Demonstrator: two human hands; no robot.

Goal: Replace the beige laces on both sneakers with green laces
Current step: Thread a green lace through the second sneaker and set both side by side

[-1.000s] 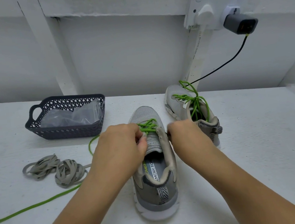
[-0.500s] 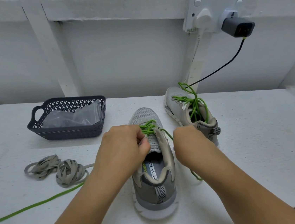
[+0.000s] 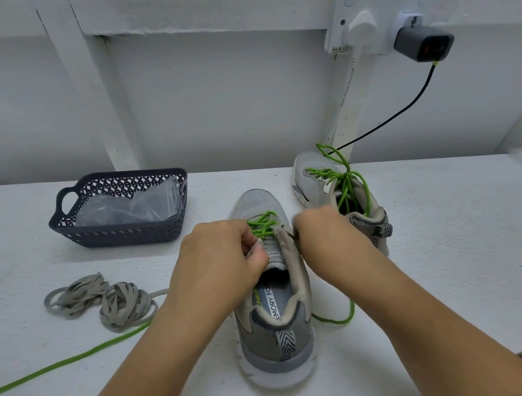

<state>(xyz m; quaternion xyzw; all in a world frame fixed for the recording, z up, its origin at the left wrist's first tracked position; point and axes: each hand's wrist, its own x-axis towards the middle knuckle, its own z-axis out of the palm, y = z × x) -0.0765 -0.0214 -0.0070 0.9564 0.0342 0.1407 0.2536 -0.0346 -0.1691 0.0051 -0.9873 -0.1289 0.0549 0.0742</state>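
Note:
A grey sneaker [image 3: 277, 342] stands heel toward me at the table's middle, with a green lace [image 3: 261, 225] crossed through its front eyelets. My left hand [image 3: 218, 261] grips the sneaker's left eyelet flap. My right hand [image 3: 321, 235] pinches the green lace at the right eyelet flap; its fingertips are hidden. One lace end trails left across the table [image 3: 60, 364], the other loops by the heel [image 3: 341, 319]. A second grey sneaker [image 3: 316, 181] behind on the right is laced in green. Two beige laces [image 3: 102, 297] lie bundled on the left.
A dark plastic basket [image 3: 120, 233] with a clear bag inside stands at the back left. On the white wall [image 3: 210, 106], a socket holds a grey charger [image 3: 421, 46]; its black cable [image 3: 405, 109] runs down behind the far sneaker.
My right hand has moved back in to the right eyelet flap. The lace's right end now lies in a loop on the table beside the heel. My left hand stays on the left flap.

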